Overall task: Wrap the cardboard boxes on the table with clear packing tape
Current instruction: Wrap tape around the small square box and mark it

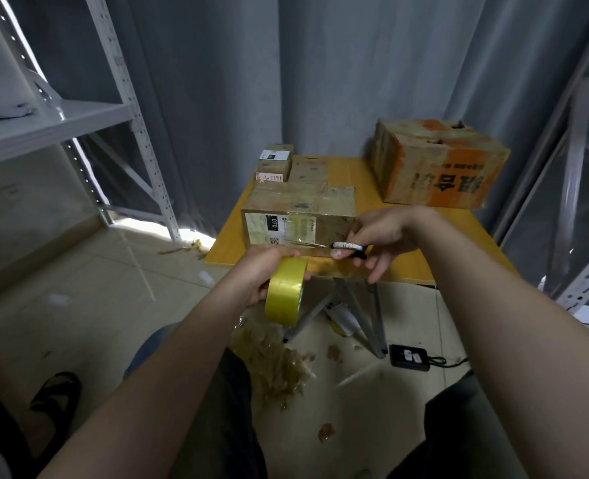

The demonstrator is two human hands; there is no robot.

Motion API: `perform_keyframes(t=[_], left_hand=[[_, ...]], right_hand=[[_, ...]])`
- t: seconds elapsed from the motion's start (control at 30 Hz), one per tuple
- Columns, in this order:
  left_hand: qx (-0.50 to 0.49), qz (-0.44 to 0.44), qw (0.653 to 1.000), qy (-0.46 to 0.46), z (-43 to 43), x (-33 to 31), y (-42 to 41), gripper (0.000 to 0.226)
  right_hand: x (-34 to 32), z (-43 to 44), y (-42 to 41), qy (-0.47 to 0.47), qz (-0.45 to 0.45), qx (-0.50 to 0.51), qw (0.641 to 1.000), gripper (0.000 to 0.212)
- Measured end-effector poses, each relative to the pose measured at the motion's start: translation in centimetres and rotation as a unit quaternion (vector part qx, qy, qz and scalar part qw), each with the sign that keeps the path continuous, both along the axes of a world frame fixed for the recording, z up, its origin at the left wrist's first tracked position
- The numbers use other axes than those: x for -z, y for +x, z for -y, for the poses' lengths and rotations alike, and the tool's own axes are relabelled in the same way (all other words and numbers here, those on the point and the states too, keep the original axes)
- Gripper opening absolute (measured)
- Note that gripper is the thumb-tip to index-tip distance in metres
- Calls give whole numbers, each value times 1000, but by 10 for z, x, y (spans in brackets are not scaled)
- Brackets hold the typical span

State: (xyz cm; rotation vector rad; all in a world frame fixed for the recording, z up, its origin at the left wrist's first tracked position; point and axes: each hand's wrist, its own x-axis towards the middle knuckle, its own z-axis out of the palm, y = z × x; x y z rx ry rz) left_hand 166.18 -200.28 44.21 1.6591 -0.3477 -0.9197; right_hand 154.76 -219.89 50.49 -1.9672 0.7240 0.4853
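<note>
My left hand (265, 267) grips a yellowish roll of packing tape (285, 292) in front of the table's near edge. A strip of clear tape (301, 242) runs from the roll up to the near face of a cardboard box (300, 209) with a white label. My right hand (379, 238) holds a black-and-white pen-like tool (348, 247) at the box's lower right corner, its tip against the strip. A big box with orange print (438, 164) stands at the table's far right. Several small boxes (286, 162) sit at the far left.
The wooden table (414, 264) stands on metal legs against a grey curtain. Metal shelving (79, 112) rises on the left and more on the right. Crumpled tape scraps (272, 361) litter the tiled floor under the table, next to a black device with a cable (408, 357).
</note>
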Motion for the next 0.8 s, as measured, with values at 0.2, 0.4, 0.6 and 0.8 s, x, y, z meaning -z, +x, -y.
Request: perform_keyframes(t=[0.2, 0.4, 0.6, 0.8], left_hand=[[9, -4, 1000, -9, 2, 6, 4, 26], [11, -4, 1000, -1, 0, 1, -1, 21], [15, -2, 1000, 9, -1, 3, -3, 23], [17, -11, 1000, 14, -1, 4, -3, 24]], right_hand=[[5, 5, -1, 19, 28, -2, 999, 38], [12, 8, -1, 7, 34, 5, 999, 17], [16, 9, 2, -15, 21, 9, 1000, 23], [18, 6, 8, -72, 10, 7, 997, 29]])
